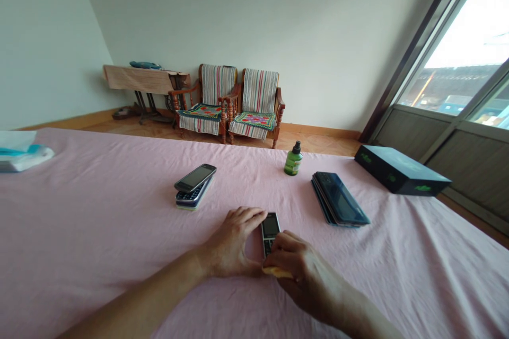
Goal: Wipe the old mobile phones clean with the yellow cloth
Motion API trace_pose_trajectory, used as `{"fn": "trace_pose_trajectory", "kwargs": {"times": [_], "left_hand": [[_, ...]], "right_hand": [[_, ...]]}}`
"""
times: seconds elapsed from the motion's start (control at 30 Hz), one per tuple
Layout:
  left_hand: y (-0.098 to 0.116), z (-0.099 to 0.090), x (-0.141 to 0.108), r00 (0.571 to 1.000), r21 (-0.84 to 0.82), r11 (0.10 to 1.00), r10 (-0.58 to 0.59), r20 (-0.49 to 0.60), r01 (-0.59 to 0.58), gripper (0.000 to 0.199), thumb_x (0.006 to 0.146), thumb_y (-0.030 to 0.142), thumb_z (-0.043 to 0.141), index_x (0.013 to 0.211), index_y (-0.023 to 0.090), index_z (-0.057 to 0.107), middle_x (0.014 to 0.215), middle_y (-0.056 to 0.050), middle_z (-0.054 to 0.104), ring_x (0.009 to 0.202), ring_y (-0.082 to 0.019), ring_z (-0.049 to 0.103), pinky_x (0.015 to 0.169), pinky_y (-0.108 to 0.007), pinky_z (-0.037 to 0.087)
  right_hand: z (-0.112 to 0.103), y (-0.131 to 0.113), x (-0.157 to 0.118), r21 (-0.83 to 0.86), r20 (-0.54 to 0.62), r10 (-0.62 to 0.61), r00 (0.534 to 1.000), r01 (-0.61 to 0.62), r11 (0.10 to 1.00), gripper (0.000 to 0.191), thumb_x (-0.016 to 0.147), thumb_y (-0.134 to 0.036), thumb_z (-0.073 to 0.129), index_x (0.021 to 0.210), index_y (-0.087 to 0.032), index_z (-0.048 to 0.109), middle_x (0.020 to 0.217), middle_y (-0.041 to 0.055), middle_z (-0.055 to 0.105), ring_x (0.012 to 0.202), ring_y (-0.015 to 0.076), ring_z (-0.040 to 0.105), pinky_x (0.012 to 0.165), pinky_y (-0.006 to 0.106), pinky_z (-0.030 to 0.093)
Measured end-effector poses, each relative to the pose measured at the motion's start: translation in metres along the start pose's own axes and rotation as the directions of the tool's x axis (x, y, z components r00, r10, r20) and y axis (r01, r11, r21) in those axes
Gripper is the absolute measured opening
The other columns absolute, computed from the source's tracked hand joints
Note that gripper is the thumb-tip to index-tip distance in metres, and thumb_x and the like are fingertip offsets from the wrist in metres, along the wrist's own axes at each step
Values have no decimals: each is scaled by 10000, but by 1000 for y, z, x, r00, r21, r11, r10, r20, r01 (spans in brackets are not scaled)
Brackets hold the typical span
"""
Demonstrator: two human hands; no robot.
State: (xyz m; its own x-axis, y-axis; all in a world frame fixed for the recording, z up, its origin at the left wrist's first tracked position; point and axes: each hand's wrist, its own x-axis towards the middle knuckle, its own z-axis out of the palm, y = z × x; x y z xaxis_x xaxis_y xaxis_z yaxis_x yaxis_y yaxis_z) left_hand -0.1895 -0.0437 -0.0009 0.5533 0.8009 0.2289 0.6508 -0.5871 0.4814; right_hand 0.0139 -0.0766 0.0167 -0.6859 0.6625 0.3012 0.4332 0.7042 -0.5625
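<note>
A small keypad mobile phone (271,226) lies face up on the pink cloth, its screen toward the far side. My left hand (236,243) steadies it from the left, with fingertips at its top corner and the thumb by its lower end. Over the phone's lower keys is my right hand (296,270), its fingers closed around a yellow cloth (277,273), mostly hidden in the grip. Part of the keypad is covered by the fingers.
Stacked phones (194,185) sit to the left. On the right lie several larger dark phones (340,198). A green spray bottle (293,159) stands behind, a black box (401,169) is at the far right, and a tissue pack (26,158) at the far left.
</note>
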Motion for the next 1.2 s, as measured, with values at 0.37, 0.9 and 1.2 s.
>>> {"fn": "trace_pose_trajectory", "kwargs": {"times": [0.37, 0.9, 1.2], "left_hand": [[-1, -1, 1, 1000, 7, 1000, -1, 19, 1, 962, 569, 567, 808, 1372, 195, 431, 1383, -130, 468, 1245, -338, 422, 1056, -474, 309], [5, 2, 2, 1000, 58, 998, 17, -22, -15, 938, 577, 621, 767, 1329, 148, 466, 1352, -159, 503, 1218, -345, 455, 1027, -489, 335], [15, 9, 3, 988, 86, 996, 35, -151, -22, 880, 475, 509, 850, 1211, 134, 547, 1241, -147, 583, 1117, -332, 521, 988, -454, 375]], "right_hand": [[-8, 8, -8, 73, 0, 102, 995, -102, 992, 256, 787, 49, 538, 799, -185, 641, 846, 14, 567, 803, 140, 533, 673, 236, 394], [-16, 17, -10, 162, 25, 207, 978, -209, 964, 346, 634, 113, 469, 738, -169, 640, 775, -14, 548, 690, 93, 534, 597, 189, 360], [-26, 26, -13, 92, 19, 229, 973, -229, 969, 282, 684, 72, 491, 737, -169, 626, 757, -14, 558, 676, 102, 528, 592, 209, 353]]}}
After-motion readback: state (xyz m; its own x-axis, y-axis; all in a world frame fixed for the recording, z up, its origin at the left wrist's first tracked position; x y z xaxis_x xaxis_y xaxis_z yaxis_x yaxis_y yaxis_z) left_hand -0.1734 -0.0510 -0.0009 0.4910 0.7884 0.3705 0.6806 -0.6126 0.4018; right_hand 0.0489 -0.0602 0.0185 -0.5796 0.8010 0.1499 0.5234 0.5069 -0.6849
